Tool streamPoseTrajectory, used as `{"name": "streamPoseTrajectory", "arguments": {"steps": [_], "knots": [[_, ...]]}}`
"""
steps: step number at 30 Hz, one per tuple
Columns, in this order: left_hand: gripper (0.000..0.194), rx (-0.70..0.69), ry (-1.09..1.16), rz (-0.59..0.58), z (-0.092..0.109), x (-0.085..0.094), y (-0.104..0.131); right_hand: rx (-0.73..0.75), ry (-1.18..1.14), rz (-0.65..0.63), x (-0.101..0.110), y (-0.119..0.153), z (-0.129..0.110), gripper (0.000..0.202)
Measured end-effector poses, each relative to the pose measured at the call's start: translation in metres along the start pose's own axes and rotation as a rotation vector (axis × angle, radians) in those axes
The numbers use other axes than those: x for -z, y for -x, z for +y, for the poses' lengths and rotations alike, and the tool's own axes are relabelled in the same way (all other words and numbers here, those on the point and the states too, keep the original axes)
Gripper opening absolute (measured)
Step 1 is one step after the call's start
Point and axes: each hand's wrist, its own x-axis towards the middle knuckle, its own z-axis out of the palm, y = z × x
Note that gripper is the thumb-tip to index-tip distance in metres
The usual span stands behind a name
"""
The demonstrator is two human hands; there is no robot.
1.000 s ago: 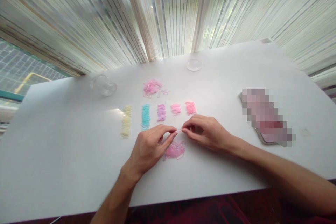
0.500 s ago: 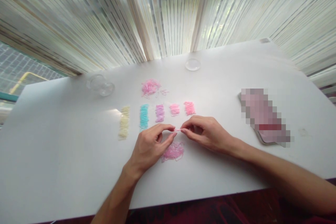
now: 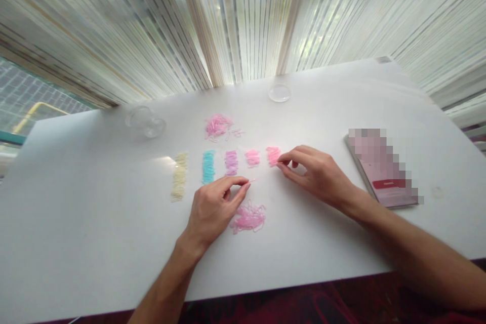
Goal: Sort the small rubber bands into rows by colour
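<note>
My left hand [image 3: 214, 205] pinches a thin pink rubber band [image 3: 252, 180] between thumb and forefinger, its end sticking out to the right. My right hand [image 3: 313, 172] is closed in a pinch at the lower right corner of the coral-pink row of bands [image 3: 273, 155]; what lies between its fingertips is too small to be sure of. To the left run a light pink row [image 3: 252, 158], a purple row [image 3: 231, 162], a turquoise row [image 3: 208, 166] and a yellow row [image 3: 179, 177]. Below my left fingertips lies a loose pile of pink-purple bands [image 3: 248, 217].
Another loose pink pile [image 3: 217, 126] lies behind the rows. Clear round containers [image 3: 146, 122] stand at the back left, and a clear round lid or dish [image 3: 280, 93] at the back middle. A phone [image 3: 381, 169], partly pixelated, lies right on the white table [image 3: 94, 243].
My hands have parted. The right hand has moved up and right to the coral-pink row, while the left has shifted slightly left and still pinches a pink band.
</note>
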Motion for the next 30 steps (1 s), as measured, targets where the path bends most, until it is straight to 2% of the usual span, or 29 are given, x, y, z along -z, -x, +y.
{"name": "streamPoseTrajectory", "arguments": {"steps": [7, 12, 20, 30], "knots": [[0.014, -0.09, -0.14, 0.047, 0.009, -0.002, -0.013, -0.012, 0.056, -0.003, 0.004, -0.002, 0.007, 0.01], [0.01, -0.144, -0.171, 0.037, 0.016, -0.013, -0.029, 0.004, 0.086, -0.03, 0.008, 0.0, 0.011, 0.009], [0.009, -0.134, -0.169, -0.043, 0.02, -0.034, -0.038, -0.044, 0.09, -0.069, 0.015, -0.001, 0.011, 0.011], [0.009, -0.058, -0.209, -0.052, 0.025, -0.042, -0.043, -0.125, 0.113, -0.153, 0.017, -0.001, 0.008, 0.008]]}}
